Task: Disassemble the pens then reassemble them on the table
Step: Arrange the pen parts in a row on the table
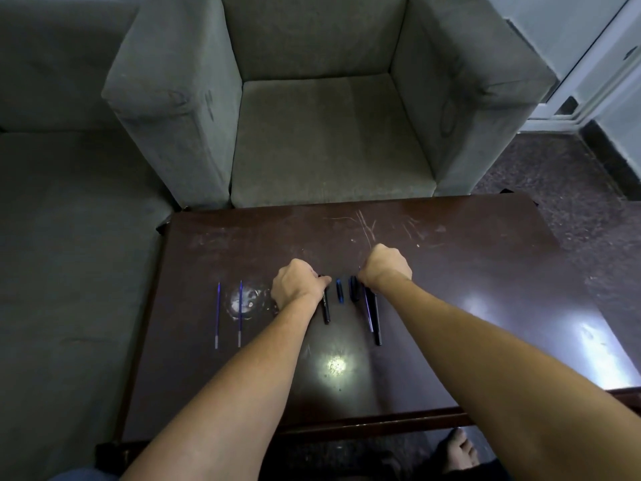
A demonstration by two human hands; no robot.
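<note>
- A bare foot [458,453] showed below the near edge of the surface [485,272], partly cut off by it.
- The surface was dark brown and glossy, with bright glare spots and pale scratches toward its far side.
- The pens lay in pieces in a row across its middle, lengthwise from near to far.
- At the left lay the outer refill [218,314] and, near it but apart, the inner refill [240,312], both thin blue tubes with pale near ends.
- The left hand [298,286] had its fingers curled down and its thumb clamped across the far end of a slim black barrel [326,308]. The back of the hand hid the fingertips.
- Between the hands lay a short blue cap [339,290] and a black cap [353,289], close but apart. Both were dark and hard to make out.
- The right hand [386,269] was fisted, its fingers out of sight. It was closed on a third refill [368,312], whose tip poked out past the thumb.
- A second barrel [377,324], black and tapered, lay just beside that refill, its far end hidden under the wrist.
- Beyond stood a boxy armchair [329,133] in grey fabric.
</note>
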